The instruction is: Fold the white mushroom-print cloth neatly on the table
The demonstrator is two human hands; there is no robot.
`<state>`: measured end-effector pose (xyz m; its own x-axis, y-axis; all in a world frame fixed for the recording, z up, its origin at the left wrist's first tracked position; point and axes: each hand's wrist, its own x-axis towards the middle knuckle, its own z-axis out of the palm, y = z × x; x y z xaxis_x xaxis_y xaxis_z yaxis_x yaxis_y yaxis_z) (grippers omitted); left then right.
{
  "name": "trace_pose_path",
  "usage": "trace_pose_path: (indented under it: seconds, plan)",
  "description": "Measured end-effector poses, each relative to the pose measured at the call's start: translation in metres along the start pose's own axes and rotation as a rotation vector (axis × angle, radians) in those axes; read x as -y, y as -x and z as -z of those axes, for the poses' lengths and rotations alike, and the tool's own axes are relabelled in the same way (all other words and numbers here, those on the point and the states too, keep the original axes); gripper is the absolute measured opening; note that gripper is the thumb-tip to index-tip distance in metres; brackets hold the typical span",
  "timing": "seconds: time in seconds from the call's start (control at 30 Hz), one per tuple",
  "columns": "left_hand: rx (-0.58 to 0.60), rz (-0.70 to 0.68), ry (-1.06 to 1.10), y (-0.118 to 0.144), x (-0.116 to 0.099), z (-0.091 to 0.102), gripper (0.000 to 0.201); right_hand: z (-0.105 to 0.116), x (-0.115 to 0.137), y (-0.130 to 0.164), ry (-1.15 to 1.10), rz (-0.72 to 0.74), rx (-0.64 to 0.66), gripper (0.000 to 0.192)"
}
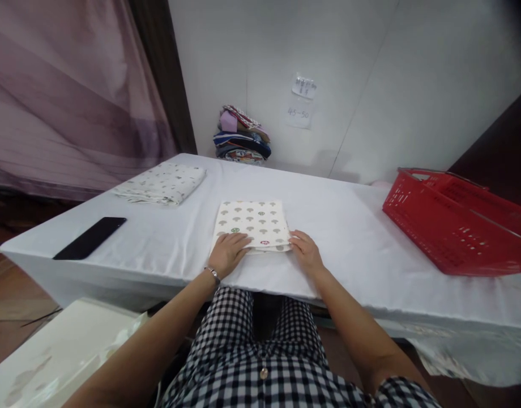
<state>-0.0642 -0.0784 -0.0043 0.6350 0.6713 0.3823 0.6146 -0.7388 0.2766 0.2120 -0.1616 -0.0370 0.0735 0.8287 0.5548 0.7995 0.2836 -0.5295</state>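
Folded patterned cloth (252, 224) lay at the frame's centre on the white worktop (349, 226); the left hand (229, 253) pressed flat on its near corner, the right hand (306, 251) rested open-fingered against its right edge.

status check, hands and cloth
Left hand flat on folded cloth. Right hand at its right edge. Nothing in the way.
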Motion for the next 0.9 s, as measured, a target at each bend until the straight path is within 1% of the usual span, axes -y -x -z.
trace_pose_path:
  seconds: [0.17,0.3,0.47,0.6,0.7,0.8,0.9]
  plan:
    - [0.011,0.032,-0.003,0.0,0.0,-0.003,0.032,0.008,0.0,0.005,0.153,0.142,0.117,0.028]
    - [0.028,0.022,-0.031,0.001,-0.002,-0.002,0.033,0.01,0.001,0.008,0.233,0.206,0.157,0.031]
    - [0.006,0.016,-0.027,-0.002,-0.005,-0.002,0.035,0.005,0.002,0.006,0.286,0.228,0.138,0.025]
    - [0.006,0.044,-0.011,-0.005,-0.007,-0.002,0.034,0.005,0.004,0.002,0.284,0.242,0.144,0.026]
    - [0.017,0.037,-0.022,-0.006,-0.007,-0.003,0.034,0.012,0.006,-0.011,0.314,0.258,0.14,0.027]
    - [0.029,0.046,-0.024,-0.006,-0.006,-0.004,0.034,0.018,0.009,-0.03,0.349,0.252,0.094,0.028]
    - [0.016,0.052,-0.015,-0.005,-0.006,-0.005,0.034,0.016,0.005,-0.038,0.356,0.256,0.082,0.028]
